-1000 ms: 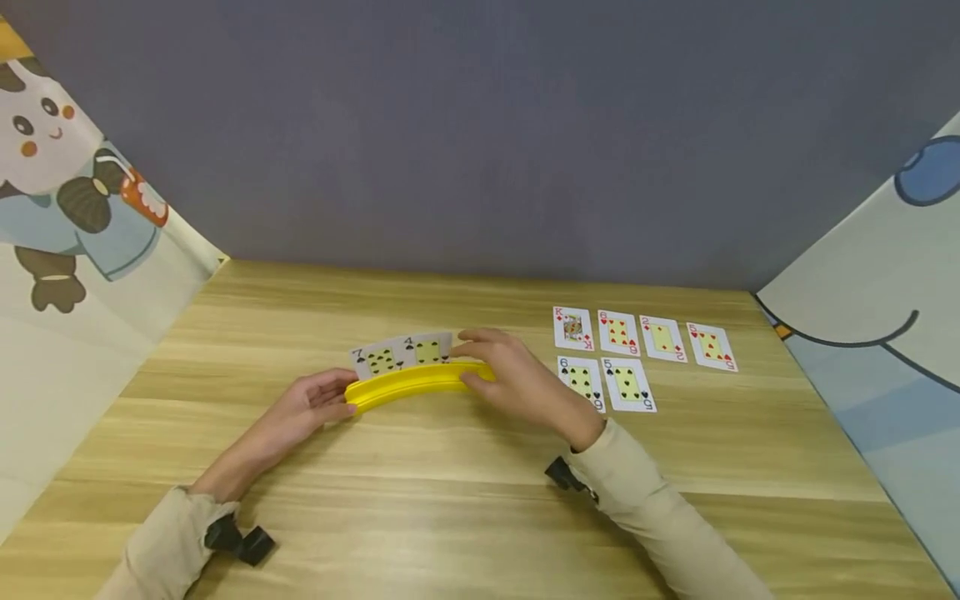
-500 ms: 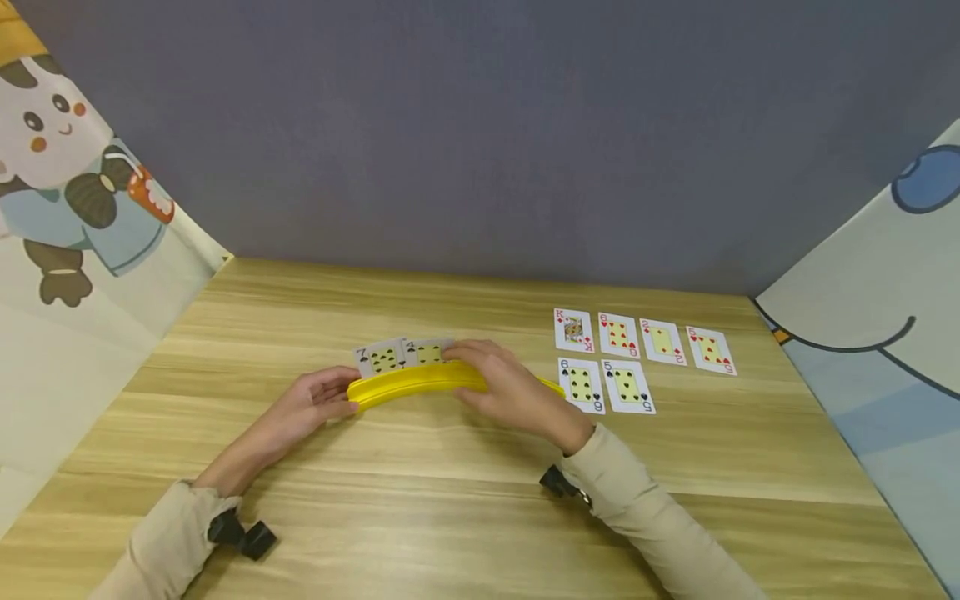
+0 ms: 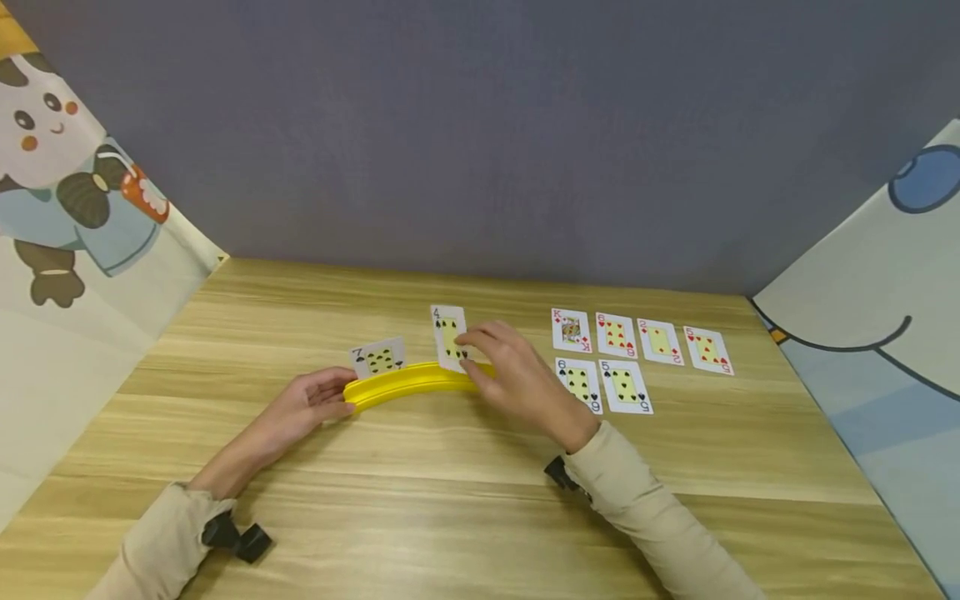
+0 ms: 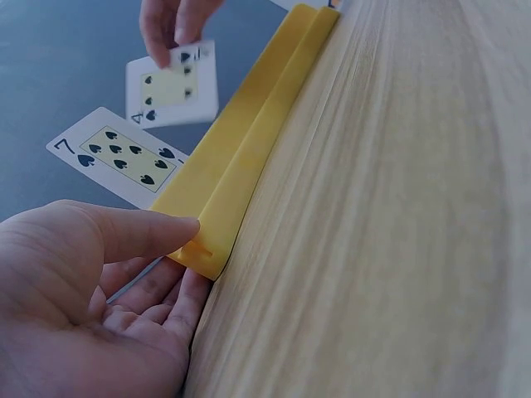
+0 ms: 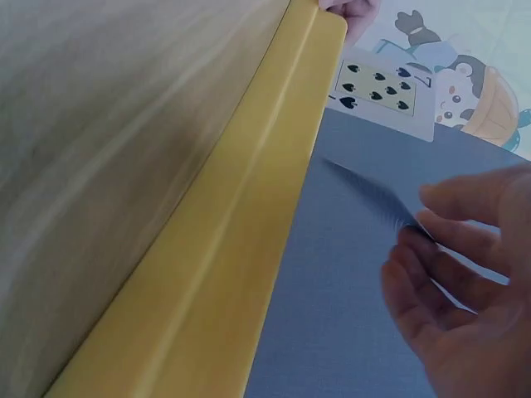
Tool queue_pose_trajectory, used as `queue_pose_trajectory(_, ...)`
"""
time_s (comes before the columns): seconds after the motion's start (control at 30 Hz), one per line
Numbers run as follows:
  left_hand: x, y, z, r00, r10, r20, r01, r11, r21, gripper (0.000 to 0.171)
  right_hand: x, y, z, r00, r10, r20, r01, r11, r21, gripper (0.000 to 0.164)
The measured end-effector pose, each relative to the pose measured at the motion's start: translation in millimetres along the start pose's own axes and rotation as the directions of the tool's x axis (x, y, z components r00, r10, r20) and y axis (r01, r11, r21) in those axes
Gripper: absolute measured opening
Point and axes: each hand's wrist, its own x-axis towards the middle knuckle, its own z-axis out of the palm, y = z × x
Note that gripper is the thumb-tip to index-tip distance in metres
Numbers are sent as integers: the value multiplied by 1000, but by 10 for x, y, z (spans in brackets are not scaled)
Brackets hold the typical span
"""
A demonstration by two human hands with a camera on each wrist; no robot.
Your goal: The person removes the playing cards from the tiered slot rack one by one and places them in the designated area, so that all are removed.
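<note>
A curved yellow card holder (image 3: 405, 382) lies on the table, the seven of spades (image 3: 378, 358) standing in its left part. My left hand (image 3: 311, 400) grips the holder's left end between thumb and fingers, clearly seen in the left wrist view. Above the holder, my right hand (image 3: 517, 379) pinches the four of spades (image 3: 448, 333) by its lower right edge. In the left wrist view this four of spades (image 4: 172, 85) is apart from the holder; the right wrist view shows it nearly edge-on and blurred. The holder's right end is hidden behind my right hand in the head view.
To the right lie face-up cards in two rows: a king of diamonds (image 3: 572, 331), six of hearts (image 3: 617, 335), two of diamonds (image 3: 660, 342) and five of hearts (image 3: 708, 350) behind, six of spades (image 3: 576, 383) and five of spades (image 3: 626, 387) in front. A grey wall (image 3: 480, 142) stands behind.
The four of spades, earlier standing in the holder beside the seven, has been lifted out and turned upright by my right hand. My left hand has stayed on the holder's end.
</note>
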Motion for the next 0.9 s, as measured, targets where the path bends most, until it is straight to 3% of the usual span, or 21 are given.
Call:
queue_pose_trajectory(0.2,17,-17,2,1000,-4,-2,4,1000,8,52,-5,18,-29,993,-33,-109,44,994,103,19)
queue_pose_trajectory(0.57,20,-21,12,1000,5,4,-5,1000,1,52,-80,1,-118,992,73,-104,-49,974,219,29)
queue_pose_trajectory(0.9,1,-11,-4,1000,1,-2,-1,1000,11,52,-238,10,-245,984,87,-157,-55,979,197,34)
